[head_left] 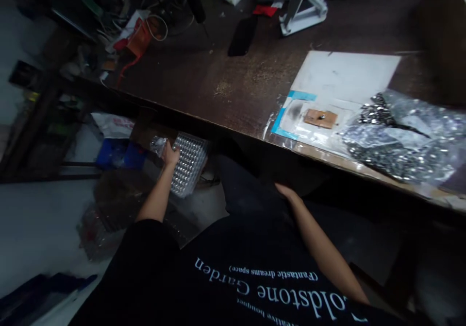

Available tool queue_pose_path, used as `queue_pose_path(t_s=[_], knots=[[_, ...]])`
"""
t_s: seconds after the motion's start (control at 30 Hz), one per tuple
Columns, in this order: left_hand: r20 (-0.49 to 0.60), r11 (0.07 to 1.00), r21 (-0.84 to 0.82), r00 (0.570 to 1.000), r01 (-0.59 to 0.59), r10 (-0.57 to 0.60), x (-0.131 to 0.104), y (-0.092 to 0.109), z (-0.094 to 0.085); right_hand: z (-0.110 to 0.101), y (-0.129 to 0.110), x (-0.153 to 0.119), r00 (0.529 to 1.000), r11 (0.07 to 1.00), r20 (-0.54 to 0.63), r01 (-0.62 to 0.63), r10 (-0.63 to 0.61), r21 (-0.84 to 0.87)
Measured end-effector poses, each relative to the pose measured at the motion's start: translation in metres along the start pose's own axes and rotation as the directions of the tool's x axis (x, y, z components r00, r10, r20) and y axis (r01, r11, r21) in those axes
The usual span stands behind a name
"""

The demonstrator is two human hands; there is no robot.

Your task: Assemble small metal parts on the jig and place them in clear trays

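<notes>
Below the desk's front edge, my left hand [171, 155] is at the left side of a clear plastic tray [189, 163] with rows of shiny round cups. The thumb lies over the tray's edge; the other fingers are mostly hidden and blurred. Against those fingers is a small crumpled clear plastic piece [158, 145], and whether they grip it too is unclear. My right hand [286, 190] is low by my thigh under the desk, its fingers lost in shadow.
On the dark desk [189, 85], a white board [345, 73] bears a small tan block [320, 118]. Beside it spreads a plastic bag of shiny metal parts [404, 141]. Farther back are a phone [242, 35] and a white stand [304, 12]. A blue bin [120, 153] stands at left.
</notes>
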State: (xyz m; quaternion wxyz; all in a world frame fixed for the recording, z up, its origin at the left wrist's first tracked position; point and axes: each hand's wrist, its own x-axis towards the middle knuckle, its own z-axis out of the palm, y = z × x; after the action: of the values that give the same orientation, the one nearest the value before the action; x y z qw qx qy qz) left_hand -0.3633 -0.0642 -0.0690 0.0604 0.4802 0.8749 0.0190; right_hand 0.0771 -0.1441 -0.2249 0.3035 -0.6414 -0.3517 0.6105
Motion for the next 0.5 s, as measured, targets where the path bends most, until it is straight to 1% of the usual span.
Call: queue_pose_path(t_s=[0.03, 0.07, 0.1, 0.2, 0.23, 0.27, 0.3, 0.33, 0.37, 0.5], knots=[[-0.004, 0.998, -0.057, 1.000, -0.019, 0.018, -0.023, 0.012, 0.006, -0.002, 0.003, 0.001, 0.999, 1.000, 0.044, 0.002, -0.001, -0.013], [-0.001, 0.992, -0.115, 0.999, -0.053, 0.053, -0.050, 0.025, 0.016, -0.003, 0.005, 0.002, 0.996, 1.000, 0.088, 0.006, -0.004, -0.025], [0.006, 0.982, -0.167, 0.996, -0.088, 0.090, -0.080, 0.040, 0.031, -0.004, 0.007, 0.004, 0.991, 0.999, 0.133, 0.014, -0.008, -0.038], [0.042, 0.944, -0.294, 0.985, -0.150, 0.169, -0.167, 0.080, 0.088, -0.005, 0.011, 0.008, 0.965, 0.996, 0.261, 0.042, -0.021, -0.074], [0.035, 0.935, -0.323, 0.986, -0.146, 0.166, -0.191, 0.090, 0.103, -0.004, 0.011, 0.009, 0.953, 0.995, 0.301, 0.052, -0.024, -0.087], [0.020, 0.927, -0.348, 0.987, -0.140, 0.157, -0.211, 0.097, 0.115, -0.003, 0.012, 0.009, 0.940, 0.993, 0.340, 0.063, -0.026, -0.099], [0.005, 0.917, -0.374, 0.988, -0.141, 0.154, -0.225, 0.101, 0.123, -0.002, 0.012, 0.009, 0.926, 0.991, 0.377, 0.074, -0.028, -0.110], [-0.004, 0.908, -0.394, 0.988, -0.145, 0.156, -0.235, 0.103, 0.125, -0.001, 0.012, 0.008, 0.914, 0.989, 0.406, 0.083, -0.026, -0.123], [-0.008, 0.901, -0.408, 0.987, -0.150, 0.160, -0.240, 0.103, 0.124, 0.001, 0.012, 0.006, 0.904, 0.987, 0.427, 0.093, -0.028, -0.134], [-0.024, 0.907, -0.395, 0.989, -0.146, 0.148, -0.243, 0.100, 0.102, 0.007, 0.002, -0.010, 0.857, 0.977, 0.514, 0.143, -0.042, -0.158]])
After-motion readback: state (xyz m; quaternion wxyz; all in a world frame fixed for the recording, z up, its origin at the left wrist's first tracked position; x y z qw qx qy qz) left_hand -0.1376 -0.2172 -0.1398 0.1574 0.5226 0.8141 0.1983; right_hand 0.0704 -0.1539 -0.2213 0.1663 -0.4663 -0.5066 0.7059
